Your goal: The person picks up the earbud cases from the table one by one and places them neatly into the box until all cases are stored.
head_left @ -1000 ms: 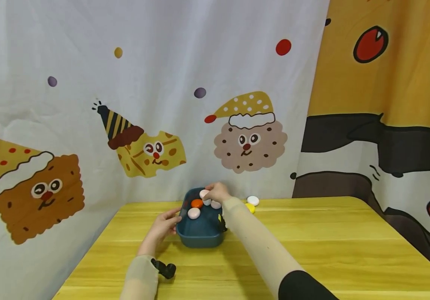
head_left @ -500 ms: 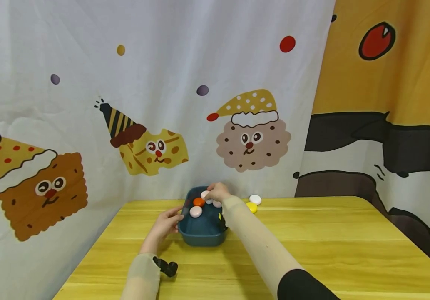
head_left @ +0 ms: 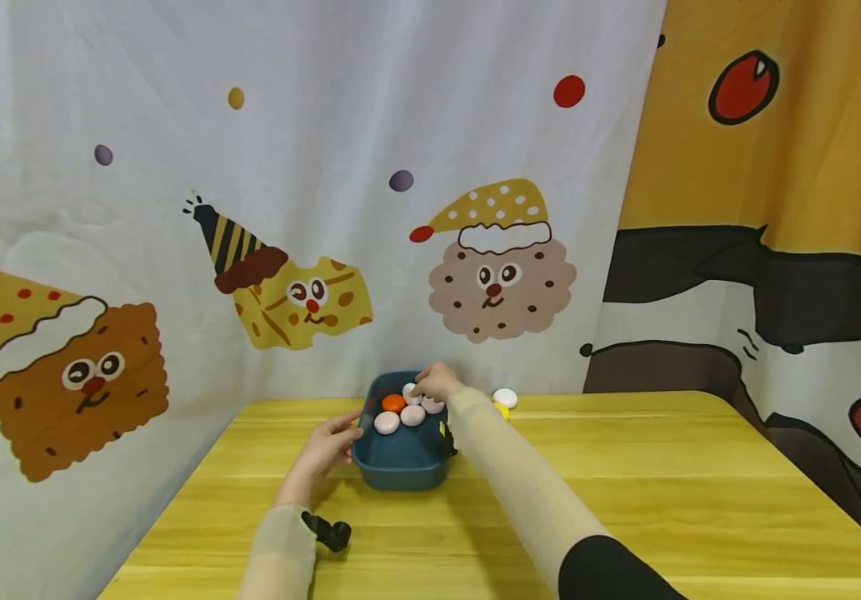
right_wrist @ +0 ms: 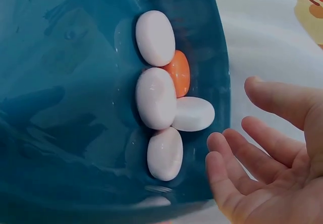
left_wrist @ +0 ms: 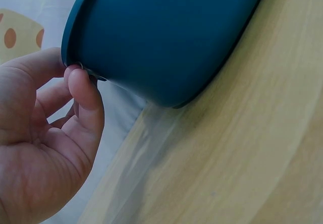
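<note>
A deep blue plastic bin (head_left: 402, 478) stands on the table. Its left rim is pinched between the thumb and fingers of my left hand (left_wrist: 55, 118). Over the bin's far right part, my right hand (right_wrist: 282, 158) has its fingers spread and holds nothing. Below it, smooth rounded pebbles lie clustered on the bin's bottom: an orange pebble (right_wrist: 179, 74), a white pebble (right_wrist: 194, 114), and pale pink pebbles, one in the middle (right_wrist: 156, 98), one at its nearer side (head_left: 387, 422), and another by the right wall (right_wrist: 165, 153).
To the right of the bin, a white pebble (head_left: 505, 398) and a yellow pebble (head_left: 503, 411), partly hidden by my right sleeve, lie on the wooden table (head_left: 625, 483). A printed cloth (head_left: 370, 125) hangs right behind the table.
My right hand has let go of a pale pink pebble, which now lies in the middle of the cluster. The left hand keeps its place at the bin's rim.
</note>
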